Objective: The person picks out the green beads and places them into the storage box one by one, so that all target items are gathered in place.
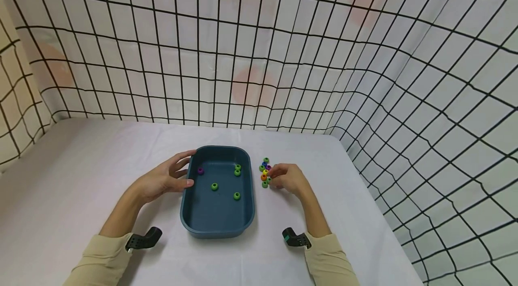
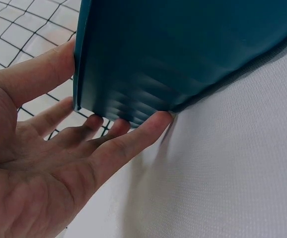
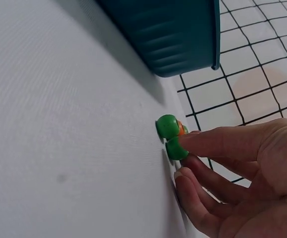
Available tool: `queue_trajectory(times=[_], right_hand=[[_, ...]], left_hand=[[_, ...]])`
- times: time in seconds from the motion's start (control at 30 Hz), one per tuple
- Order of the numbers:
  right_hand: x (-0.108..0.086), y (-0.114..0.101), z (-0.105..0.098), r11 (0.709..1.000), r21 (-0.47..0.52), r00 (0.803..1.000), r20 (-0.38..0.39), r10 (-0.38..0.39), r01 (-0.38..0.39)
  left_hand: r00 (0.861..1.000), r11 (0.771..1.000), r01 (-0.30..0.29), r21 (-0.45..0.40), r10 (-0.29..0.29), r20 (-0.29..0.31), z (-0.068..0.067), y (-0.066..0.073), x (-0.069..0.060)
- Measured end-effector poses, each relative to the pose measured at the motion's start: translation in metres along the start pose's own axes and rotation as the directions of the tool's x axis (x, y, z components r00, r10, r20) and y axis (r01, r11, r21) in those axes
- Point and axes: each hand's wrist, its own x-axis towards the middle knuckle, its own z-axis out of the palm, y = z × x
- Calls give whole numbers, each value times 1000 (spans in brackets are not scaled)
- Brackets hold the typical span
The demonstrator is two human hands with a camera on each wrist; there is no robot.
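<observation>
A dark blue tray [image 1: 218, 223] stands on the white cloth, with several green beads [image 1: 215, 186] and one purple bead [image 1: 200, 171] inside. My left hand [image 1: 162, 182] holds the tray's left wall, its thumb at the rim and its fingers against the ribbed outside [image 2: 148, 94]. Right of the tray lies a small cluster of beads: green, blue, purple, yellow and an orange bead [image 1: 264, 177]. At that cluster my right hand [image 1: 289, 179] pinches a green bead [image 3: 175, 149] with the thumb in front; the fingertips behind it are partly hidden. Another green bead [image 3: 168, 126] touches it.
White cloth [image 1: 101, 164] covers the table. Black netting [image 1: 226, 52] over pale sheeting rises behind the tray and along the right side. Each wrist wears a black strap, the left strap [image 1: 143, 239] and the right strap [image 1: 296, 238], below beige sleeves.
</observation>
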Motion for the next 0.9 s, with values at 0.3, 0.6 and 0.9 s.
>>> queue_trajectory(times=[0.3,0.6,0.9], right_hand=[[1,2,3,1000,-26,1000,-19,-18,18],[4,5,5,999,-44,999,-28,-29,28],[1,2,5,999,-38,999,-28,-40,39]], left_hand=[[1000,1000,1,1,-2,1,0,0,0],[1000,1000,2,7,-2,1,-1,0,0],[1000,1000,4,8,-4,-4,0,0,-1]])
